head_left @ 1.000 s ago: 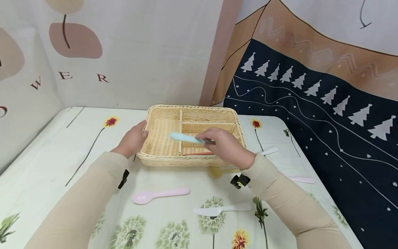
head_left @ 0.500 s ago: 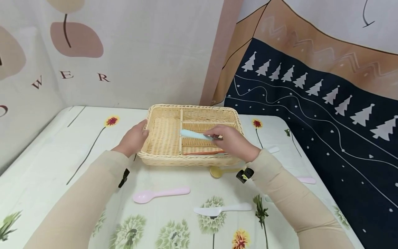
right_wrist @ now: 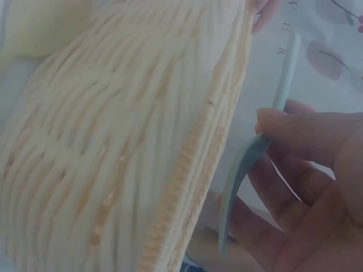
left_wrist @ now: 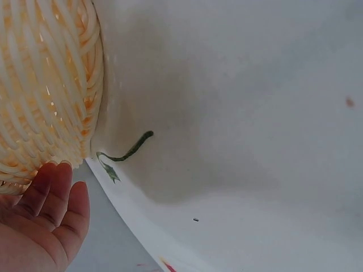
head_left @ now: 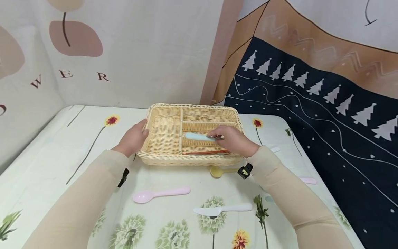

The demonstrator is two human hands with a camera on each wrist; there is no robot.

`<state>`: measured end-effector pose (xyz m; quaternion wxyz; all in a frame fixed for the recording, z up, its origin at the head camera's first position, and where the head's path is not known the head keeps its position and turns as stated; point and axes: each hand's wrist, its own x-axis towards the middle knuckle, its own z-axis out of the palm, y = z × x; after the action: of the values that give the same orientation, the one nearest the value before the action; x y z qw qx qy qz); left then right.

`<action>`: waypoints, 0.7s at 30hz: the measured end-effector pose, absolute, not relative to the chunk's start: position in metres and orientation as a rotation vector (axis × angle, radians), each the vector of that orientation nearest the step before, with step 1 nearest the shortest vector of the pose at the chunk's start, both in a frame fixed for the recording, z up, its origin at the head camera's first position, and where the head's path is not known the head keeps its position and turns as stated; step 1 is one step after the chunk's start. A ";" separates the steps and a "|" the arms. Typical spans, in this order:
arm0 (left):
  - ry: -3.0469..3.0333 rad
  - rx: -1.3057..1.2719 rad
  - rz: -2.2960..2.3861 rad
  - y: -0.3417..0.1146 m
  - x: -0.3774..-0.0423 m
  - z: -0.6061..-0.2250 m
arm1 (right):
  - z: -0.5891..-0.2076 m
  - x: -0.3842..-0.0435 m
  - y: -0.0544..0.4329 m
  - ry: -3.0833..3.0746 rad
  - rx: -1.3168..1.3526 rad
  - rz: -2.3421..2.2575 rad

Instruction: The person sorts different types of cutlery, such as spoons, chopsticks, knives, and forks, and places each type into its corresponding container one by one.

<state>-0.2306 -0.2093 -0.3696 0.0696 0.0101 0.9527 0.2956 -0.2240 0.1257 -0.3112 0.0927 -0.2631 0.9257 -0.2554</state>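
Note:
A pale wicker basket with divided compartments stands at the back of the table. My left hand grips its left side, thumb at the rim; the left wrist view shows the fingertips against the woven wall. My right hand pinches a light blue piece of cutlery between thumb and fingers, above the middle right compartment. In the right wrist view its straight handle runs upward from the fingers and its curved end points down; I cannot tell if it is a spoon or fork. An orange utensil lies in the front compartment.
In front of the basket lie a yellow spoon, a pink spoon and a white knife. A white utensil end and a pink handle show beyond the right arm. Light green cutlery is partly hidden under that sleeve.
The right hand has moved a little to the right with the light blue cutlery, which now lies more level over the middle compartment. The left hand has stayed on the basket.

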 end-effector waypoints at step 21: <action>2.875 0.037 0.890 -0.210 -0.230 -0.369 | -0.324 -0.246 0.121 2.639 -0.792 -0.501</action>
<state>-0.2296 -0.2096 -0.3693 0.0660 0.0122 0.9531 0.2952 -0.2460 0.1209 -0.3237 0.1697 -0.2787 0.9287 -0.1763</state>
